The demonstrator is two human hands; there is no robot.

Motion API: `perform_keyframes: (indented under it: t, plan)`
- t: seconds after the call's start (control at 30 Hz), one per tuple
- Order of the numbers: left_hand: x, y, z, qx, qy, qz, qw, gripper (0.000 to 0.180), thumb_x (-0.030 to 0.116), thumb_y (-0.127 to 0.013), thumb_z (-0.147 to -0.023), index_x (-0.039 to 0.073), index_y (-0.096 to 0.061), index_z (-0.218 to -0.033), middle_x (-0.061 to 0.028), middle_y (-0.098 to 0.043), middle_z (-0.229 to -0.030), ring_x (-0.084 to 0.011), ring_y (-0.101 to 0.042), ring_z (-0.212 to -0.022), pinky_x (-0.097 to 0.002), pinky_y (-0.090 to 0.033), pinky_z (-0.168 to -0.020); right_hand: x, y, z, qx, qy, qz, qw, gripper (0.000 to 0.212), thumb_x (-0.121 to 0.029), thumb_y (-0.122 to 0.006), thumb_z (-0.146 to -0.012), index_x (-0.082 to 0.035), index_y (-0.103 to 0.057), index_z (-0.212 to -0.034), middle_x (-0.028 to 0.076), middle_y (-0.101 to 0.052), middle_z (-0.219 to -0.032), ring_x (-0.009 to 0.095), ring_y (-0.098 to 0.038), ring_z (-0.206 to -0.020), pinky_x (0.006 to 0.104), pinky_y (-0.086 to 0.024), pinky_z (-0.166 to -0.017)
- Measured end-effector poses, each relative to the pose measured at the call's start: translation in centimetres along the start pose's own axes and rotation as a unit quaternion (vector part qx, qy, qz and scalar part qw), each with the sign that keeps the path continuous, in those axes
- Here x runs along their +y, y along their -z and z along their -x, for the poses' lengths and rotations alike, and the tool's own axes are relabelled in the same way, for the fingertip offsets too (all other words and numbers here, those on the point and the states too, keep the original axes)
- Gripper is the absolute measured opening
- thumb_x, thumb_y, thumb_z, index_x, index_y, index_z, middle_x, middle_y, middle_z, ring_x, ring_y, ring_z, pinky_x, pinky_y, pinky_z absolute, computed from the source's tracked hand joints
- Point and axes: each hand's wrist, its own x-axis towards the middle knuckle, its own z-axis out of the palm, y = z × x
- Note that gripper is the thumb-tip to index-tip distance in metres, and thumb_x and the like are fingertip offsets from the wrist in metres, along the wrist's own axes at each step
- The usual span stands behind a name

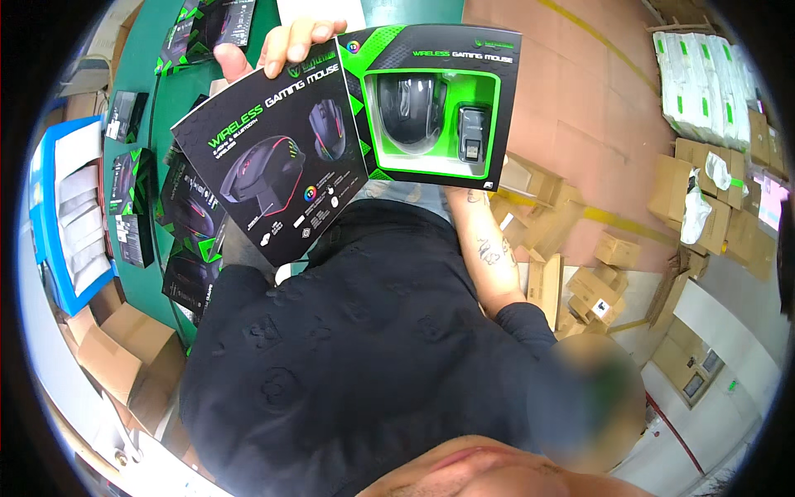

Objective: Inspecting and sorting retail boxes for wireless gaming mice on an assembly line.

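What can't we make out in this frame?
All in the head view:
- Right hand: hidden behind the open mouse box; only its forearm shows, so its grip can't be told.
- Left hand: wrist and most of the palm hidden behind the cover flap.
- Top-left boxes: cut off by the upper edge.
- Lower-right patch: blurred, can't identify it.
- Floor cartons: too small to tell contents.

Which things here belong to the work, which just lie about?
In hand:
left hand, gripping the cover's upper edge
open mouse box, with black mouse and USB receiver showing
right hand, hidden behind the box; right forearm shows

Lying about:
similar black-and-green boxes on the green table
brown cartons
white wrapped stack
blue-edged container
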Motion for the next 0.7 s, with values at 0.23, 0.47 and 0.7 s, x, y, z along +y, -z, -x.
perform_keyframes:
  t: [0.23, 0.47, 0.7]
  plan:
    - [-1.3, -3.7, 1.5, 0.331, 0.12, -0.504, 0.789, 0.055, 0.036, -0.069, -0.073, 0.006, -0.045, -0.112, -0.0078, -0.048, -0.112, -0.0198, -0.044, -0.108, -0.0331, -0.031, -0.096, 0.3, 1.7, 1.9, 0.136, -0.16, -0.153, 0.966, 0.074, -0.057, -0.044, -0.078, -0.011, -0.028, -0.134, 0.011, -0.033, -0.136, 0.032, -0.034, -0.122, 0.0484, -0.027, -0.1]
    - [9.3, -7.0, 7.0, 0.558, 0.172, -0.514, 0.629, 0.065, 0.027, -0.075, -0.068, 0.006, -0.042, -0.12, -0.0046, -0.052, -0.105, -0.0121, -0.049, -0.097, -0.0255, -0.04, -0.082, 0.3, 0.4, 2.1, -0.031, -0.484, 0.031, 0.874, 0.058, -0.042, -0.051, -0.083, -0.005, -0.041, -0.126, 0.013, -0.045, -0.125, 0.03, -0.045, -0.112, 0.0425, -0.044, -0.087]
    - [30.9, -22.5, 20.6, 0.747, 0.23, -0.504, 0.367, 0.044, 0.035, -0.055, -0.084, 0.007, -0.051, -0.119, -0.0012, -0.055, -0.11, -0.0078, -0.051, -0.099, -0.0243, -0.042, -0.08, 3.3, 0.5, 0.8, 0.073, -0.562, 0.226, 0.792, 0.035, -0.029, -0.05, -0.087, -0.005, -0.05, -0.114, 0.01, -0.054, -0.107, 0.019, -0.054, -0.094, 0.0341, -0.048, -0.076]
